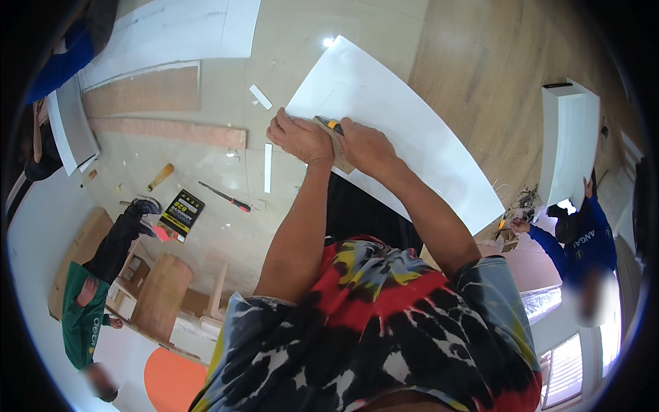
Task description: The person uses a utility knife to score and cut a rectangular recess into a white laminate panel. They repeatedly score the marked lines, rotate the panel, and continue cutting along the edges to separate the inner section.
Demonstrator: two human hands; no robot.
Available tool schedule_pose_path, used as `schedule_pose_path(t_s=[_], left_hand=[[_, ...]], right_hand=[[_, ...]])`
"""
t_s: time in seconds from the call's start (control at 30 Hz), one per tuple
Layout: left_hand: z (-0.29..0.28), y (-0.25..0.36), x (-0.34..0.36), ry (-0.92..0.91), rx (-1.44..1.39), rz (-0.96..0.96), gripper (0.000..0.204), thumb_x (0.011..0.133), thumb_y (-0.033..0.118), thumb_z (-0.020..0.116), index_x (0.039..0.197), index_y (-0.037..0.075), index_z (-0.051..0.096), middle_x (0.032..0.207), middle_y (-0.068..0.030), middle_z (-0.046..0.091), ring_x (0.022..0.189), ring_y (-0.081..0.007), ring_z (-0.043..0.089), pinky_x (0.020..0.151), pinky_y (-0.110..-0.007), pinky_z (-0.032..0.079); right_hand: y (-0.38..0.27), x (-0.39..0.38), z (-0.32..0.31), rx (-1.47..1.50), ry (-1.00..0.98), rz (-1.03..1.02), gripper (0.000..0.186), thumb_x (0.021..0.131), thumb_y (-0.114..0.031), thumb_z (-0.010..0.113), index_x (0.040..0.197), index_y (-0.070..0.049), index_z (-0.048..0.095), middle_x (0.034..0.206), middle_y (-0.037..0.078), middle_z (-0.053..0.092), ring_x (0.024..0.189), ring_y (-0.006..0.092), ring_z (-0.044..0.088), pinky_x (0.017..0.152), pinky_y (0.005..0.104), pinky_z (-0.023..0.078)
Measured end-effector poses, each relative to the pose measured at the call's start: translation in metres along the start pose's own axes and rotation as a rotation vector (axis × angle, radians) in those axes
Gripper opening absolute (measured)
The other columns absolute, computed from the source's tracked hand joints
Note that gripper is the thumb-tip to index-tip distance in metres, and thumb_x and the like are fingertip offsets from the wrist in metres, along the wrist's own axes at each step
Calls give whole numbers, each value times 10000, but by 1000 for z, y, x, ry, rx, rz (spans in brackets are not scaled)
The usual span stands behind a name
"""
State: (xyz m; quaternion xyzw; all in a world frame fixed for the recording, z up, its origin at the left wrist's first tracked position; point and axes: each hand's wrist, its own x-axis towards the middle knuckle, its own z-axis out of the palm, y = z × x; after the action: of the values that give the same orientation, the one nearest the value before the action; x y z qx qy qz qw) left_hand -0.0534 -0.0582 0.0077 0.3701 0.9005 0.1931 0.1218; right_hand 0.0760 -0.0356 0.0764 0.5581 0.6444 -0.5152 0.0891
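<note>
A large white sheet [405, 130] lies slanted in front of me, its near side by my lap. My right hand [368, 147] is closed round a yellow and black utility knife [334, 126], whose tip points left over the sheet. Close beside it, my left hand [302, 137] grips the sheet's left edge, fingers bent over it. Between my wrists shows a brown flat piece [341, 159], partly covered by my hands. A thin white offcut strip [268, 168] lies on the floor just left of my left hand, and a shorter strip [261, 97] lies farther off.
To the left are a screwdriver [226, 197], a black and yellow can [181, 215], a wooden-handled tool [160, 177] and long brown boards [168, 132]. A person in green [86, 302] is at lower left. At right, a person in blue [583, 240] touches a white panel [568, 141].
</note>
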Motion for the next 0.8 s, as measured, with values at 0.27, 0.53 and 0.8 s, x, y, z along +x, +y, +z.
schedule_pose_path(t_s=[0.27, 0.53, 0.8], left_hand=[[-3, 4, -1, 2, -22, 5, 370, 1012, 120, 427, 1345, -6, 529, 1361, -198, 484, 1306, -389, 390, 1093, -525, 367], [-3, 2, 1, -17, -17, -21, 382, 1035, 139, 408, 1362, -17, 532, 1378, -231, 450, 1313, -393, 383, 1129, -488, 338], [-7, 5, 2, -55, 28, -53, 384, 1014, 102, 420, 1380, 27, 504, 1387, -172, 462, 1322, -360, 392, 1063, -505, 414]], right_hand=[[2, 1, 0, -7, -19, -16, 278, 1070, -280, 490, 1048, -3, 511, 958, 237, 692, 938, 445, 670, 814, 556, 505], [-17, -3, -14, -97, -63, -8, 178, 979, -128, 531, 1070, 24, 549, 979, 245, 727, 929, 396, 729, 805, 487, 576], [-19, -14, -14, -95, -44, 47, 169, 982, -98, 500, 1070, 29, 568, 977, 241, 731, 942, 400, 727, 811, 501, 569]])
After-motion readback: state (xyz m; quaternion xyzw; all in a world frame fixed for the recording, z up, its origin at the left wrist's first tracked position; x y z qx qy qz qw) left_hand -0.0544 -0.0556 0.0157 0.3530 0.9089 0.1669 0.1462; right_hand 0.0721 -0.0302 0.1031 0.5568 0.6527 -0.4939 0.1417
